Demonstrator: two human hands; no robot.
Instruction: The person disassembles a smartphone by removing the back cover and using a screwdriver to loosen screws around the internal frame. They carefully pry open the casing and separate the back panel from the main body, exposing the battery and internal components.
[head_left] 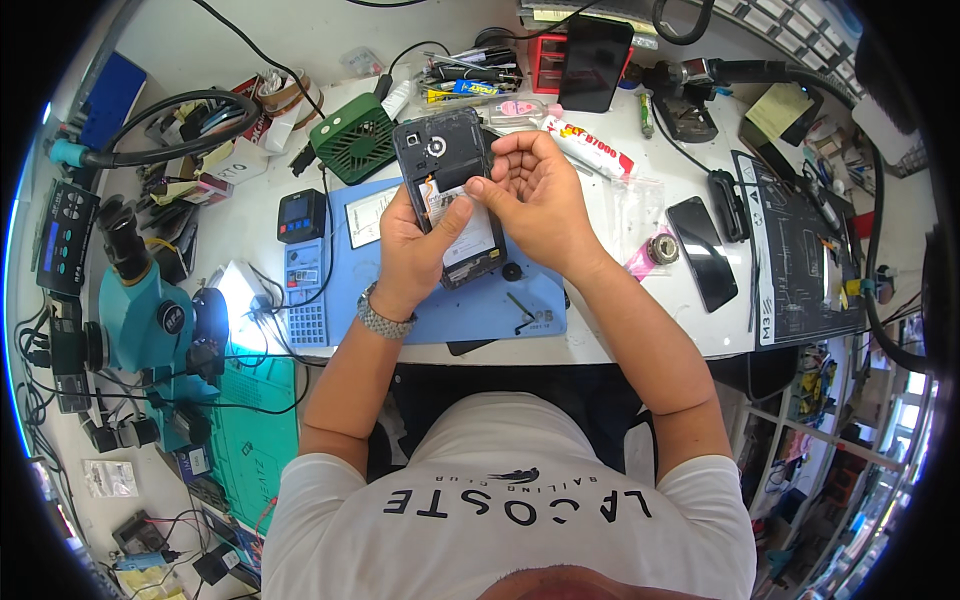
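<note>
A smartphone (462, 127) with its back cover off is tilted above a blue work mat (395, 318). Its black inner frame, a white-labelled battery and an orange flex cable show. My left hand (424, 243) is closed round the phone's lower left side, thumb lying over the battery. At the opposite edge, my right hand (537, 194) is closed, its thumb pressing near the top of the battery and its fingers curled by the side. Whether a small part sits between those fingers is hidden. Below the phone, a small round black piece (512, 272) lies on the mat.
A green fan (354, 139) and a small black device (301, 216) stand left of the phone. A teal microscope (150, 318) is farther left. To the right lie a white-and-red glue tube (590, 146), a dark phone (702, 254) and a black mat (800, 270).
</note>
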